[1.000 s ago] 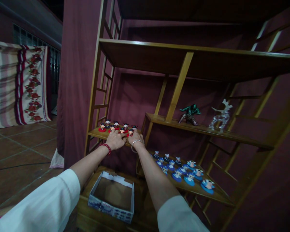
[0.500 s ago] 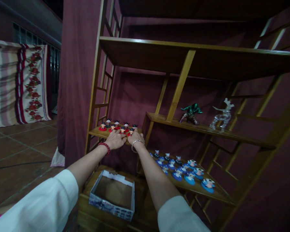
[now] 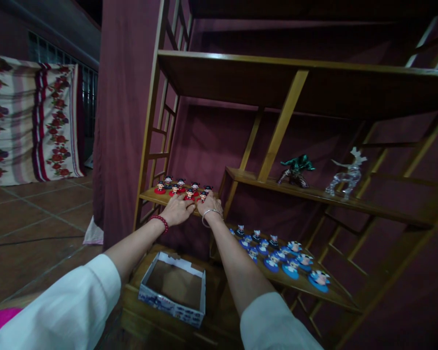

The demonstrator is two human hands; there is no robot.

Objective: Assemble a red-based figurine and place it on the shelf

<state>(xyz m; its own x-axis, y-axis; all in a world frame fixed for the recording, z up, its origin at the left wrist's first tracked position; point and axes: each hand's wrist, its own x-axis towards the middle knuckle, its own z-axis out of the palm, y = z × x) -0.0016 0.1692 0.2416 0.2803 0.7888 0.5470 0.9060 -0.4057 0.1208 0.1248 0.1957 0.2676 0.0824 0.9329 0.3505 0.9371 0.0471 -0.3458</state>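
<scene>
Both my arms reach forward to a small wooden shelf (image 3: 148, 195) that carries several little red-based figurines (image 3: 183, 187). My left hand (image 3: 177, 209), with a red bead bracelet at the wrist, rests at the shelf's front edge with fingers touching the nearest figurines. My right hand (image 3: 209, 205), wearing a silver bangle, lies beside it with fingertips on a figurine at the right end of the group. Whether either hand grips a figurine is hidden by the backs of the hands.
Several blue-based figurines (image 3: 279, 255) stand on a lower shelf to the right. An open cardboard box (image 3: 173, 288) sits below my arms. A green figure (image 3: 295, 170) and a clear reindeer (image 3: 348, 175) stand on a middle shelf. A floral cloth (image 3: 29, 121) hangs at left.
The view has shifted slightly left and up relative to the shelves. My hands stay on the red figurines at the shelf's front, barely moving.
</scene>
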